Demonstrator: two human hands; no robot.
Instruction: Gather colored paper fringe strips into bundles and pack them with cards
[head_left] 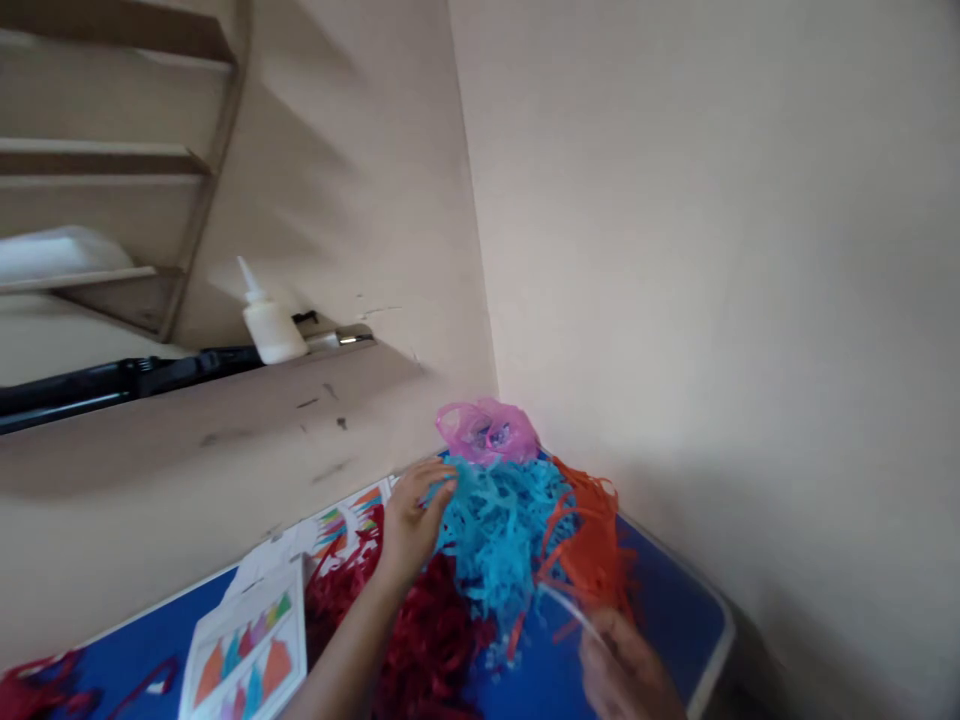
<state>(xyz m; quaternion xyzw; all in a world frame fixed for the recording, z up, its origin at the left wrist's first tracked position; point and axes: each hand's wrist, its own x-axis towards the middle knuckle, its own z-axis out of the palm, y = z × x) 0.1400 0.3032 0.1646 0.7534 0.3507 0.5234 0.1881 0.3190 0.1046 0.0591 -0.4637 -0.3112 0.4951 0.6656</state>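
Observation:
My left hand (414,512) reaches over the heap of light blue paper strips (499,530), its fingers curled at the heap's left edge; what they hold, if anything, is too small to tell. Lower right, my right hand (622,665) grips a thin white strip (570,608) that points up and left toward the blue heap. Orange strips (596,550) lie just above my right hand. A dark red heap of strips (439,640) spreads beneath and beside my left forearm.
A pink plastic bag (491,430) sits in the table's far corner. Printed sheets (251,650) lie on the blue table (679,610) at left. A white glue bottle (274,325) stands on a wall ledge, below wall shelves (97,162). Walls border the table.

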